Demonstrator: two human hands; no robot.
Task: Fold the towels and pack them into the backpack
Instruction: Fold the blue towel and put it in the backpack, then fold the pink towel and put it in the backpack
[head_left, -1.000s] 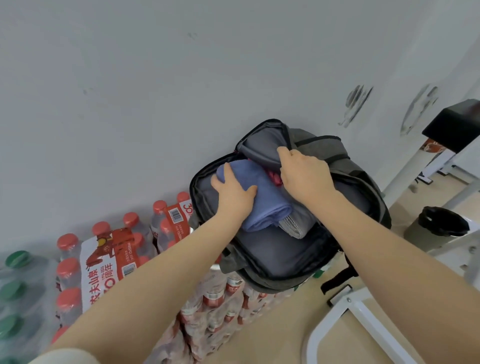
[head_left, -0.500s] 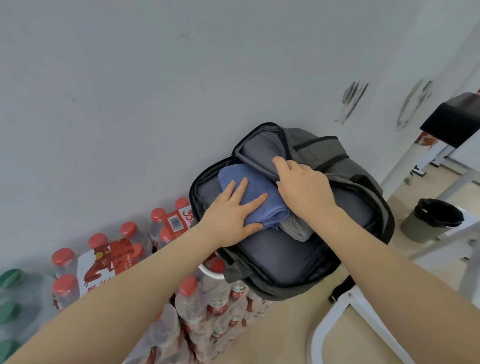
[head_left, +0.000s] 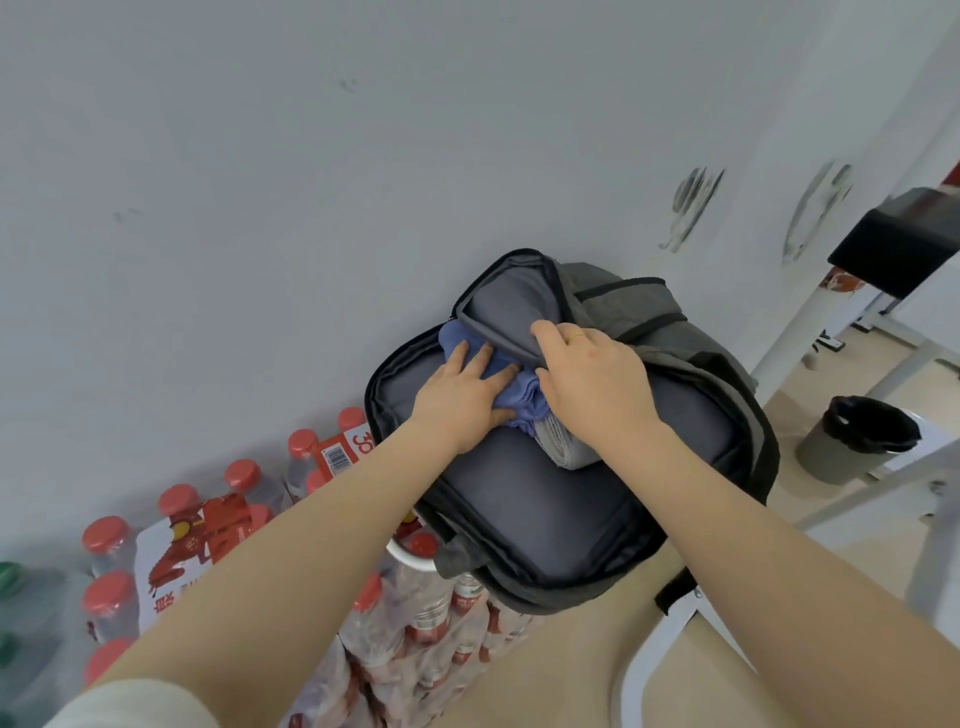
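Against the pale grey wall, an open dark grey fabric backpack (head_left: 545, 499) lies on top of shrink-wrapped packs of red-capped water bottles (head_left: 415, 613), its zipped mouth spread wide and its padded inner panel facing up. At the far end of that panel, close to the wall, a folded blue cloth towel (head_left: 511, 395) sits half tucked under the grey inner flap (head_left: 511, 312), and a folded light grey ribbed towel (head_left: 563, 447) lies just beside and partly beneath it, towards the backpack's right edge.

The left hand (head_left: 462, 400) lies flat on the blue towel with fingers straight and spread, pressing it down; the towel shows past the fingertips and under the thumb. The right hand (head_left: 592, 384) is curled over the lower edge of the inner flap, fingers hooked round it and a thin ring showing on one finger, with its heel above the grey towel. The two hands almost touch over the blue towel.

To the right, off the backpack, a white metal frame (head_left: 779, 358) rises from the beige floor, with a black padded seat (head_left: 898, 244) above it and a grey bin with a black liner (head_left: 857, 436) near the backpack's right edge. More red-capped bottles (head_left: 109, 571) stand along the wall at the lower left.
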